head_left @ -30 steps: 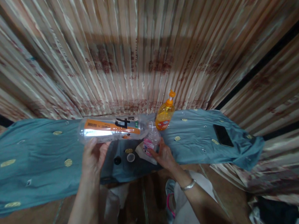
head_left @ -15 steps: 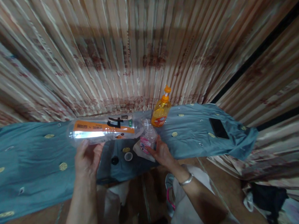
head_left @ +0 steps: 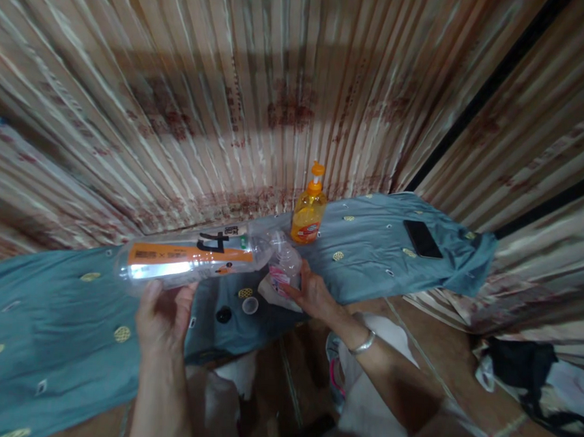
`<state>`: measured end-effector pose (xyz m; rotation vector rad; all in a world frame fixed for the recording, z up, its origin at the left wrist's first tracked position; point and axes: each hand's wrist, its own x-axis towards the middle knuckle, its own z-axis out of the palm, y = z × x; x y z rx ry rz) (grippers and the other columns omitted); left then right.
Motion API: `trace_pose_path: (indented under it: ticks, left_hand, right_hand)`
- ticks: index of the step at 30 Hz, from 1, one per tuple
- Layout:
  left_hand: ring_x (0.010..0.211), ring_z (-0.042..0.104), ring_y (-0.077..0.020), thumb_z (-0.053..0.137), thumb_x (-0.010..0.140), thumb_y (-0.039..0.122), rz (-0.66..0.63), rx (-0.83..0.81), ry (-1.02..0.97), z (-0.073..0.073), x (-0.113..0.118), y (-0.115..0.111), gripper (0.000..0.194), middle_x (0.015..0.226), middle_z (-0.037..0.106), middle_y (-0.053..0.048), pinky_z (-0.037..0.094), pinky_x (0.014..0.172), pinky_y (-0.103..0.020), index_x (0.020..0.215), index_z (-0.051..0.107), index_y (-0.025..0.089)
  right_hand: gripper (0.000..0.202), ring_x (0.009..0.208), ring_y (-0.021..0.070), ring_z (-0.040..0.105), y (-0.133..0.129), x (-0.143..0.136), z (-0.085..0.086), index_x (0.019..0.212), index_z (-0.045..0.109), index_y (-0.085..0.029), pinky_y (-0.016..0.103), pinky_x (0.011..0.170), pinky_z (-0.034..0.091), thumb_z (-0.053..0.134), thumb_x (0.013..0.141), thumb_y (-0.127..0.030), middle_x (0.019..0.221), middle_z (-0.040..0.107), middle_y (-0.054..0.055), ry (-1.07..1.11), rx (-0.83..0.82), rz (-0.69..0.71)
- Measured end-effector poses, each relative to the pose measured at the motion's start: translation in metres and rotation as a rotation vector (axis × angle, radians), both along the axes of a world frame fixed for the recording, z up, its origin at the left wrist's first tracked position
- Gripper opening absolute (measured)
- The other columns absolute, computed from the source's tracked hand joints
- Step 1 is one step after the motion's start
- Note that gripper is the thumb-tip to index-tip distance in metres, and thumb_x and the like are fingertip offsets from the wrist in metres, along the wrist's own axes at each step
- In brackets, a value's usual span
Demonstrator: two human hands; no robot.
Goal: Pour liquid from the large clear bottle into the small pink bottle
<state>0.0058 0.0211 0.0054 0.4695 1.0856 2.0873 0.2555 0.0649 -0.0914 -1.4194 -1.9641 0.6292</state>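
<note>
- The left fingers (head_left: 184,299) were closed around the underside of a large clear bottle (head_left: 185,257), gripping it near its base end, with the thumb apart from the other fingers.
- The right fingers (head_left: 295,293) were grasping a small clear bottle (head_left: 285,266) with a pink label, holding it from its right side and low on its body.
- The large clear bottle lay on its side above the left fingers, its orange label facing up and its neck pointing towards the right fingers.
- The small clear bottle stood roughly upright, just left of the right fingers, its top close to the neck of the large clear bottle; whether the two mouths touched could not be told.
- A pale cloth or wrapper (head_left: 274,294) lay at the foot of the small clear bottle, to the left of the right fingers.
- A clear cap (head_left: 250,306) and a black cap (head_left: 223,315) lay near each other between the left and right fingers, the black one nearer the left.
- A pump bottle (head_left: 308,218) of orange-yellow liquid stood upright beyond the right fingers, near the small clear bottle.
- A black smartphone (head_left: 422,239) lay flat, well apart to the right of the right fingers.
- A teal cloth (head_left: 81,318) with yellow pineapple prints covered the desk under all of these, spreading to both sides of the fingers.
- A silver bracelet (head_left: 364,343) circled the wrist behind the right fingers.
- A pleated curtain (head_left: 259,99) hung beyond the fingers.
</note>
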Motion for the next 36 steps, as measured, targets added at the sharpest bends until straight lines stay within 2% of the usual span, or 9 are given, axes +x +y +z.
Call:
trace_pose_path:
  ticks: [13, 22, 36]
  left_hand:
    - [0.122, 0.063, -0.0365, 0.091, 0.039, 0.043, 0.019, 0.007, 0.005, 0.001, 0.001, 0.000, 0.052, 0.102, 0.077, -0.002, 0.061, 0.095, -0.049, 0.082, 0.069, 0.024]
    - [0.119, 0.065, -0.0356, 0.091, 0.041, 0.046, 0.007, 0.026, 0.021, -0.001, 0.000, 0.001, 0.054, 0.106, 0.077, -0.003, 0.060, 0.096, -0.050, 0.087, 0.071, 0.025]
    - [0.121, 0.065, -0.0336, 0.093, 0.043, 0.046, -0.045, 0.101, 0.035, 0.002, 0.003, 0.001, 0.066, 0.106, 0.076, -0.001, 0.059, 0.099, -0.048, 0.102, 0.071, 0.029]
  right_hand:
    - [0.050, 0.095, 0.0311, 0.078, -0.002, -0.001, 0.011, 0.128, 0.053, -0.020, 0.044, 0.080, 0.064, 0.078, 0.084, -0.026, 0.104, 0.077, 0.013, 0.032, -0.039, 0.019]
    - [0.054, 0.094, 0.0313, 0.077, 0.000, -0.001, 0.007, 0.134, 0.052, -0.023, 0.046, 0.079, 0.064, 0.077, 0.087, -0.033, 0.104, 0.077, 0.013, -0.017, -0.035, 0.028]
    - [0.052, 0.091, 0.0283, 0.077, -0.001, 0.002, 0.009, 0.133, 0.048, -0.022, 0.042, 0.077, 0.063, 0.075, 0.088, -0.029, 0.103, 0.078, 0.012, -0.058, -0.039, 0.029]
